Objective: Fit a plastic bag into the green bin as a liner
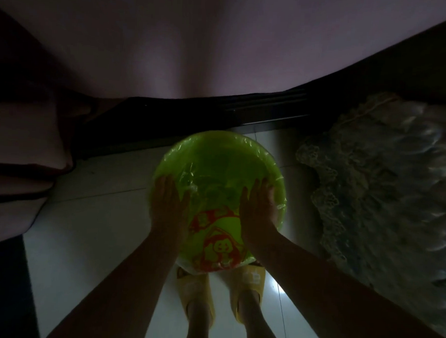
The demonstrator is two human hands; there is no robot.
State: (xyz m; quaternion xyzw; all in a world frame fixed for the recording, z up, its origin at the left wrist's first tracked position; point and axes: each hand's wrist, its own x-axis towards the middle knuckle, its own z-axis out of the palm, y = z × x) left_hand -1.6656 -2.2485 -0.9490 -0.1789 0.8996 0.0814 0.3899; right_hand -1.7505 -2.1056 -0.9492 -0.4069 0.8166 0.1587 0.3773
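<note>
The round green bin stands on the pale tiled floor in front of my feet. A thin clear plastic bag with a red printed figure lies stretched over the bin's mouth and hangs over its near edge. My left hand lies flat on the bag at the bin's left rim, fingers spread forward. On the right side of the rim my right hand presses flat on the plastic. Whether either hand pinches the bag I cannot see in the dim light.
A dark low furniture edge runs behind the bin under a pale pink wall. A lace-trimmed cloth hangs at the right. Cushioned furniture sits at the left. My feet wear yellow slippers just behind the bin.
</note>
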